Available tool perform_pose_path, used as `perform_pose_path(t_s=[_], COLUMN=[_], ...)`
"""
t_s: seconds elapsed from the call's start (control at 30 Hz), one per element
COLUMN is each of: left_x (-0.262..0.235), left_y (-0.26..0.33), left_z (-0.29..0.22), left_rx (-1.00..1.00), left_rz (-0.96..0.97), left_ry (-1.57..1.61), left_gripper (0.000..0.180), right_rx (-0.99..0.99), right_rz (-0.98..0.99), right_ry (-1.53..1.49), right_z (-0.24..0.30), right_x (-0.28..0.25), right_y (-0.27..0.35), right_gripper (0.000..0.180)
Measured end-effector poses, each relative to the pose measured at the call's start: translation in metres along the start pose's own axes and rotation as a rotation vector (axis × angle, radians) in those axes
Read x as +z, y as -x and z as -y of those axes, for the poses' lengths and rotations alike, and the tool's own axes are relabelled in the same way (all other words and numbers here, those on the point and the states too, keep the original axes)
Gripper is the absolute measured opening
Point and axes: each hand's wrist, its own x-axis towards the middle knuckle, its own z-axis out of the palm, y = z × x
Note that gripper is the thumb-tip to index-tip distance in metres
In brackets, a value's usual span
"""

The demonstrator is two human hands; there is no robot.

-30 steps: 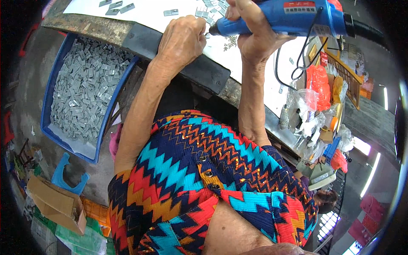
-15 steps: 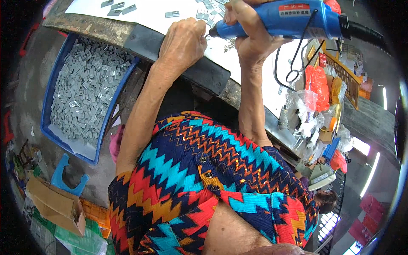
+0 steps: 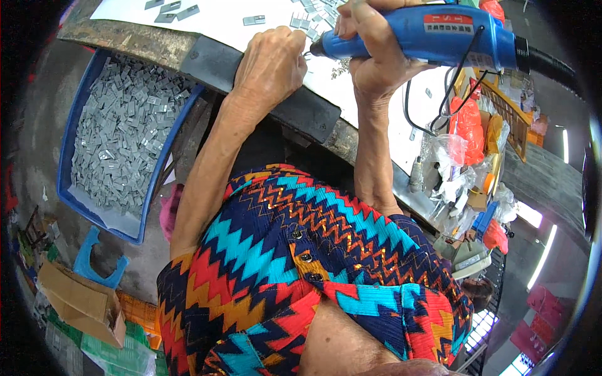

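My right hand (image 3: 380, 53) is wrapped round a blue electric screwdriver (image 3: 433, 36) with a red label and a thick black cable at its rear. The tool lies almost level, its dark tip pointing left. Just at that tip my left hand (image 3: 271, 66) is closed, knuckles up, over the table's padded edge. Whatever its fingers hold is hidden behind them. Beyond the left hand, small grey rectangular pieces (image 3: 254, 20) lie on a white sheet (image 3: 219, 25), with more clustered (image 3: 307, 22) near the screwdriver's nose.
Below the table on the left, a blue bin (image 3: 143, 216) holds a heap of similar grey pieces (image 3: 119, 138). A dark pad (image 3: 301, 113) covers the table edge. Red and clear plastic bags (image 3: 467, 131) crowd the right end. A cardboard box (image 3: 78, 301) stands at lower left.
The screwdriver's rear end has shifted slightly right and down, with the right hand tilting along with it. My left hand stays in about the same place.
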Motion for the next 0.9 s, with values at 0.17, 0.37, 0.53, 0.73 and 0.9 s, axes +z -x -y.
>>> perform_pose_path(t_s=[0.17, 0.37, 0.53, 0.73, 0.9], left_x=[0.000, -0.001, 0.001, -0.002, -0.006], left_y=[-0.001, 0.000, 0.000, -0.002, 0.001], left_z=[0.004, 0.007, 0.005, 0.000, 0.002], left_rx=[0.020, 0.003, 0.018, 0.055, 0.043], left_rz=[-0.004, 0.002, -0.001, 0.043, 0.052], left_ry=[0.022, 0.111, -0.037, -0.074, -0.102], left_gripper=[0.013, 0.012, 0.015, 0.013, 0.016], right_rx=[-0.054, -0.019, -0.008, -0.260, -0.229], right_rz=[0.068, 0.144, 0.101, 0.294, 0.180], right_ry=[0.015, -0.086, -0.171, -0.320, -0.295], right_z=[-0.006, -0.003, -0.004, -0.008, -0.008], right_x=[-0.002, -0.005, -0.009, -0.024, -0.030], right_y=[0.002, -0.003, 0.002, 0.006, 0.020], right_gripper=[0.006, 0.015, 0.020, 0.016, 0.025])
